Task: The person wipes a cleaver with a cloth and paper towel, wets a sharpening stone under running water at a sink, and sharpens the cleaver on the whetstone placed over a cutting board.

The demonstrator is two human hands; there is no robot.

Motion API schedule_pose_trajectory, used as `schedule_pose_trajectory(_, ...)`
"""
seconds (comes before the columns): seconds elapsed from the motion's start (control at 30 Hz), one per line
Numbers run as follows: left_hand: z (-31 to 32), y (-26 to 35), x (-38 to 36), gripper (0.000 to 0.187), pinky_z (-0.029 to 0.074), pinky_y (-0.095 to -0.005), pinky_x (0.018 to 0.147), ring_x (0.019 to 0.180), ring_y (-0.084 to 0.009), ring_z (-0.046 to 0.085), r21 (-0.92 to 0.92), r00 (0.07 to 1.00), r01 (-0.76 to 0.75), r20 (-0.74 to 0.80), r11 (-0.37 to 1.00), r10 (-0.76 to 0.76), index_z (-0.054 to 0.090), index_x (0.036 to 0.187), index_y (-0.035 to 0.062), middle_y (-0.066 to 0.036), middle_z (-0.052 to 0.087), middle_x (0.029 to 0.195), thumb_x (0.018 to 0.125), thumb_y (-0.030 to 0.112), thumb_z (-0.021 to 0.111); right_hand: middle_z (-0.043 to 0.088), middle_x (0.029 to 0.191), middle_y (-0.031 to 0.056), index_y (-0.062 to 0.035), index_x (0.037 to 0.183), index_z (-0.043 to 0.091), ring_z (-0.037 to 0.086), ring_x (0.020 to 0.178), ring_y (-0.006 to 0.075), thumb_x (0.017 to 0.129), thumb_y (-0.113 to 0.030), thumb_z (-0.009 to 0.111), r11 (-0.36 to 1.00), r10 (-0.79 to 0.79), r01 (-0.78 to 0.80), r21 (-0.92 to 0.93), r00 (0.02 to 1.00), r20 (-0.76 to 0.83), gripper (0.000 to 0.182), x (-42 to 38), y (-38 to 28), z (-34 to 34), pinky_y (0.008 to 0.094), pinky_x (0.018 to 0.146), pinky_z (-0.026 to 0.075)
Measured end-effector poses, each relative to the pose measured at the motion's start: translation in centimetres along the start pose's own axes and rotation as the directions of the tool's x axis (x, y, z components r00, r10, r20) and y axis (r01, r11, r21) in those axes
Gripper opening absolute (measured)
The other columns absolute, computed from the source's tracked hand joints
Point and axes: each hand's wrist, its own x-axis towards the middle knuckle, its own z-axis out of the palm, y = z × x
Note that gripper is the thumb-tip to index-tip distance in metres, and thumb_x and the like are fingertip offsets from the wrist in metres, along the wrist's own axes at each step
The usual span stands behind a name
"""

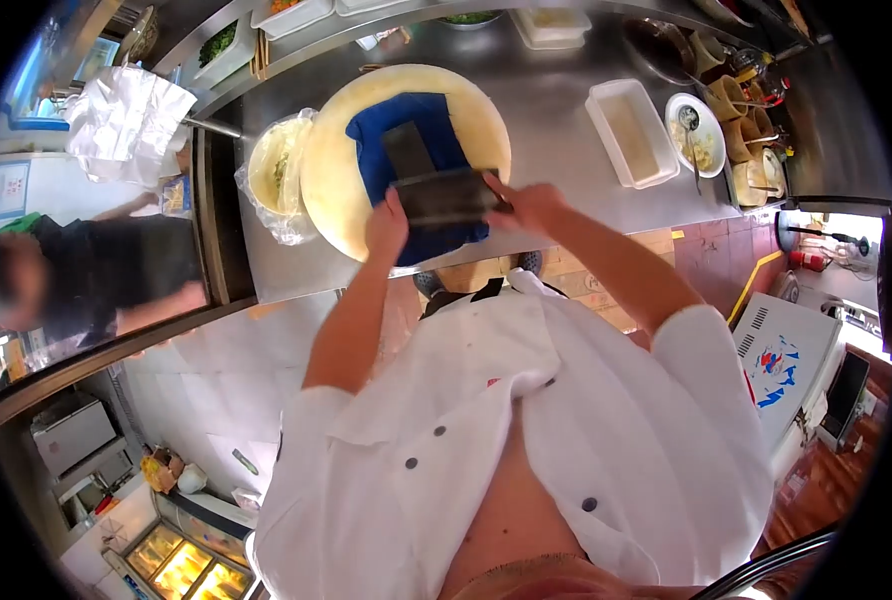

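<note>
Steel counter (566, 130) first: the round board (331, 185) is best set dead level on it, no rocking. On that, the blue cloth (452, 140) should be smoothed, esp. toward 5 o'clock, where it is seen bunched near the rim, b/c a rucked layer can slip. Now the cleaver (444, 199), out in front at approx 4 o'clock of board centre, being held crosswise over cloth: a steady angle is called for, w/ pressure shared evenly from both ends. R hand (532, 207) is closed on the 3 o'clock end, a grip that should be firm, wrist straight; L hand (387, 226) is clamped on the 9 o'clock end, thumb up top, and its fingers are best set well back from any edge. Which long side is sharp can't be told. The dark slab (409, 148), 12 o'clock side of the blade, should be checked for creep; whether it's touched by the blade can't be told. And the look of it: the cleaver is seen broad, near-rectangular, v. dark grey, w/ a dull sheen; finer marks, if any, are lost in blur.
</note>
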Motion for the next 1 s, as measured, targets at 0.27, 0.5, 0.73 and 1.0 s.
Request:
schedule_pose_trajectory(0.27,0.7,-3.8,-2.8,0.072,0.049,-0.0565,0.098,0.107,-0.0521,0.065,-0.046,0.998,0.068,0.009,0.997,-0.067,0.074,0.109,0.0000,-0.033,0.070,0.108,0.110,0.052,0.024,0.075,0.102,0.0155,-0.0338,0.166,0.020,0.073,0.095,0.0344,0.090,-0.086,0.043,0.979,-0.195,0.197,0.056,0.980,-0.040,0.095,2.1,0.8,1.4,0.0422,0.083,0.057)
schedule_pose_trajectory(0.5,-0.3,-5.4,0.2,0.076,0.052,-0.0545,0.093,0.102,-0.0510,0.066,-0.037,0.994,0.113,-0.004,0.993,-0.113,0.075,0.103,-0.0020,-0.032,0.071,0.102,0.110,0.055,0.024,0.075,0.103,0.0157,-0.0347,0.165,0.021,0.072,0.096,0.0379,0.093,-0.081,0.046,0.988,-0.157,0.157,0.000,0.987,0.040,0.090,4.6,-1.9,-2.6,0.0444,0.085,0.056)
schedule_pose_trajectory(0.73,-0.3,-6.8,-1.7,0.075,0.051,-0.0542,0.093,0.104,-0.0520,0.066,-0.107,0.987,0.117,-0.094,0.987,-0.127,0.074,0.102,-0.0061,-0.034,0.070,0.100,0.109,0.055,0.031,0.075,0.103,0.0160,-0.0365,0.165,0.021,0.074,0.089,0.0358,0.091,-0.083,0.046,0.966,-0.257,0.257,-0.005,0.966,0.025,0.091,7.1,-1.7,-1.7,0.0445,0.081,0.057)
schedule_pose_trajectory(1.0,-1.8,-6.1,-1.1,0.076,0.052,-0.0552,0.087,0.098,-0.0520,0.067,-0.110,0.973,0.213,-0.065,0.971,-0.221,0.074,0.097,-0.0052,-0.032,0.071,0.094,0.108,0.056,0.029,0.076,0.102,0.0145,-0.0365,0.166,0.020,0.073,0.089,0.0375,0.089,-0.084,0.049,0.934,-0.353,0.353,0.044,0.935,-0.017,0.095,9.1,-1.6,-2.1,0.0439,0.082,0.056)
